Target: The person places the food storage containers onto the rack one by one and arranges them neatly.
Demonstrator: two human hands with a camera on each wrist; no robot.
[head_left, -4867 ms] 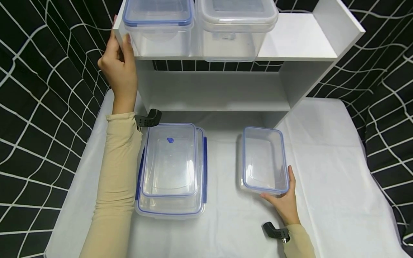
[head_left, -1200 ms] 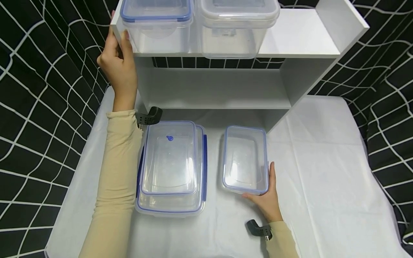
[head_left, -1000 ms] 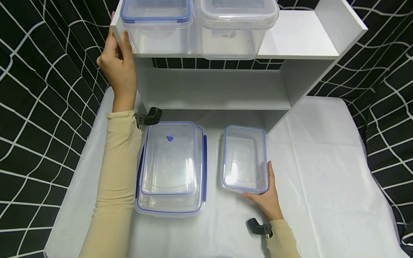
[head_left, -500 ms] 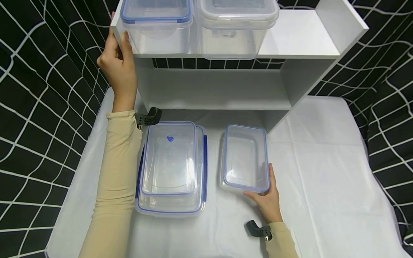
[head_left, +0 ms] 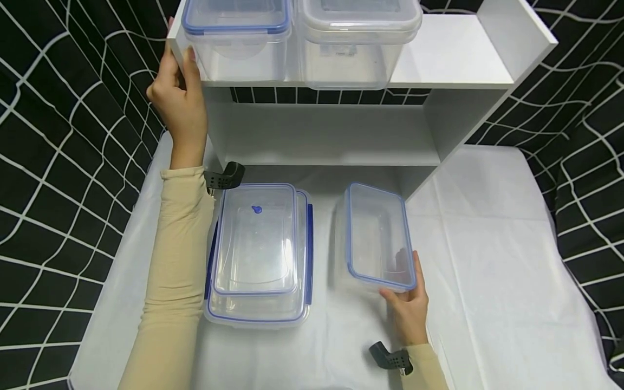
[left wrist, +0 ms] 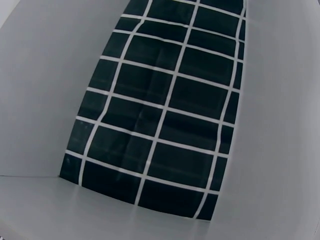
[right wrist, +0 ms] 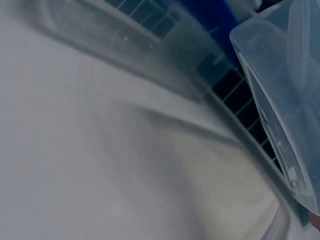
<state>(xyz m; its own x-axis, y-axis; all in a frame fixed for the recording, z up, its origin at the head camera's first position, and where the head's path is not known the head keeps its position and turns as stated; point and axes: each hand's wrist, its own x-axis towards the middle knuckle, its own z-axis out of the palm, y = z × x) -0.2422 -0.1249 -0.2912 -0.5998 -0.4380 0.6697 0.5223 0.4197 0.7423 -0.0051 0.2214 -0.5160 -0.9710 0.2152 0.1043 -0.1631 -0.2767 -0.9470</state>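
Note:
My right hand (head_left: 408, 309) grips the near right corner of a clear plastic food container (head_left: 377, 238) with a blue-edged top, its fingers on the right side and thumb at the front. The container leans to the right, its left wall showing; in the right wrist view this container (right wrist: 285, 95) is at the right edge, above the white cloth. Up at the left, my left hand (head_left: 180, 103) holds the front edge of the white shelf unit's side panel (head_left: 176, 46), thumb inside. The left wrist view shows only shelf boards and dark netted backing, no hand.
Two clear lidded containers, one blue-rimmed (head_left: 239, 54) and one white-lidded (head_left: 358, 59), stand on the upper shelf (head_left: 453, 54). Below it is the lower shelf (head_left: 331, 135). Flat containers with blue clips (head_left: 258, 309) lie stacked on the white cloth (head_left: 497, 281).
The right hand has brought the container leftward from its earlier spot. Over the last half second it has tipped it to the right, lifting the left side. The left hand has stayed put.

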